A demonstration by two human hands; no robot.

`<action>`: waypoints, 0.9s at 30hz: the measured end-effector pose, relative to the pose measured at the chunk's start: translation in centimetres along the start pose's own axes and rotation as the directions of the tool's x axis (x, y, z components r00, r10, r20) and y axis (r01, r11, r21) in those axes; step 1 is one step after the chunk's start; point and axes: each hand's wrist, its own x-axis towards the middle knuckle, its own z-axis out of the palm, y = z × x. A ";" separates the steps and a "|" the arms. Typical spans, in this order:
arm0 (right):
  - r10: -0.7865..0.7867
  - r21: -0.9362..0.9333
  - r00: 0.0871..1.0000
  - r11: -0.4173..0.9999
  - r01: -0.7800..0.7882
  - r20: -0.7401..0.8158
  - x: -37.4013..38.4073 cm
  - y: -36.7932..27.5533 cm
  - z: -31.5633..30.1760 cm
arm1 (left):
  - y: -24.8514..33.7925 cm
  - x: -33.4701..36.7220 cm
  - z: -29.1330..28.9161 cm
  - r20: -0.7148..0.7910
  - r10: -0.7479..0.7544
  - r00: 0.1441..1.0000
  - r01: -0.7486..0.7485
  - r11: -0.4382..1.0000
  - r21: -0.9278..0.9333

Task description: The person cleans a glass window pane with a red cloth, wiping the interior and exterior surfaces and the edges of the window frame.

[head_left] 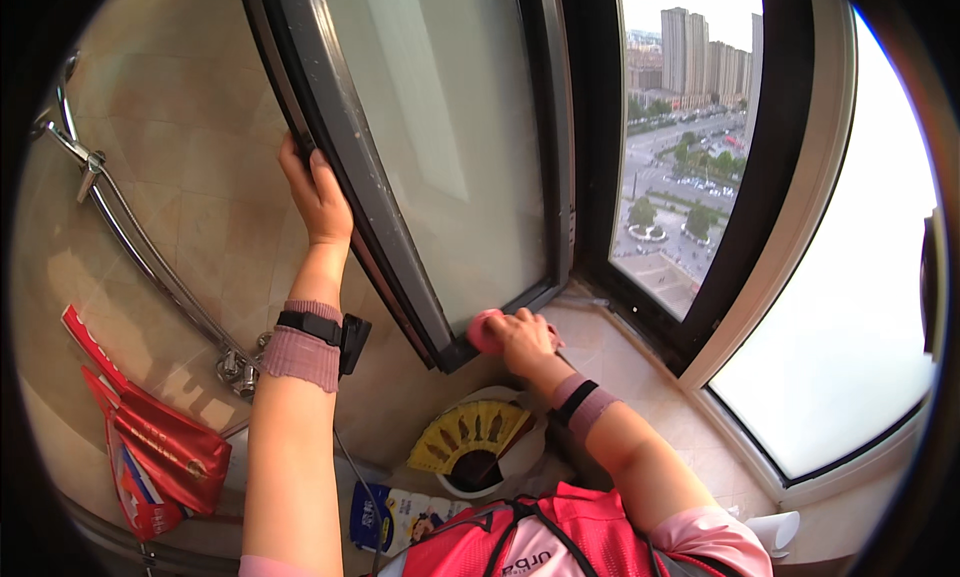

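Note:
A dark-framed window sash (372, 152) with a pale glass pane stands swung inward in front of me. My left hand (320, 195) is closed around its left edge, fingers partly hidden behind the frame. Bunched in my right hand (527, 345) is a pink cloth (484, 331), pressed against the bottom of the sash near its lower corner. The palm side of that hand and part of the cloth are out of sight.
A tiled sill (650, 402) runs below the window frame (690, 347) at right, with buildings far below outside. On the left wall are a shower hose (150, 267) and red packages (165, 447). A yellow fan (472, 432) and a blue-white pack (395, 517) lie low down.

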 end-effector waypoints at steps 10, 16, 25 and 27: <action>-0.101 -0.017 0.395 0.977 0.212 -0.913 13.1 4.0 -27.8 | 0.0 -0.1 0.1 -0.039 0.000 0.999 -0.001 1.000 -0.027; -0.146 -0.136 0.568 0.989 0.060 -0.810 21.4 4.8 -33.3 | -0.4 0.1 0.6 -0.074 0.014 0.997 -0.017 0.999 -0.044; -0.056 -0.085 0.578 0.996 -0.023 -0.814 16.2 8.0 -14.3 | -0.5 -0.2 0.3 -0.098 0.049 0.994 -0.056 0.996 -0.063; -0.037 -0.068 0.615 0.997 -0.026 -0.787 14.1 8.8 -10.2 | -0.5 0.1 0.3 -0.119 0.119 0.986 -0.128 0.990 -0.067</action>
